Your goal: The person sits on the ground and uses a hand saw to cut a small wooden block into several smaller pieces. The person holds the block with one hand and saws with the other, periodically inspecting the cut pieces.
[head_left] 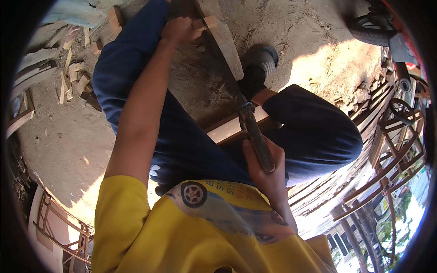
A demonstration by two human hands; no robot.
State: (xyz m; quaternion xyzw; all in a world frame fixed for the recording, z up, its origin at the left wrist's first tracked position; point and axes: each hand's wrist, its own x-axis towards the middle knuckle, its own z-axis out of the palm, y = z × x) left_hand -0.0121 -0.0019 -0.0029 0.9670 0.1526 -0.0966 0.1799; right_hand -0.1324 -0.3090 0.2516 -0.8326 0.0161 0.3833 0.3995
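My left hand (175, 31), arm stretched far forward beside my left knee, is closed round a small wood block (208, 22). The block's end sticks out toward a pale wooden board (224, 43). My right hand (274, 157), close to my lap, wraps round the worn handle of a long tool (255, 132). From this handle a dark, narrow length runs away from me along the board's left edge. Shade hides its exact shape, so I cannot tell what kind of tool it is.
My bent legs frame the work, with a sandalled foot (264, 61) right of the board. Wood offcuts (75, 75) lie on the dirt at left. Stacked wooden strips (364, 123) stand at right, near a wooden frame (391, 177). A vehicle wheel (366, 27) is at far right.
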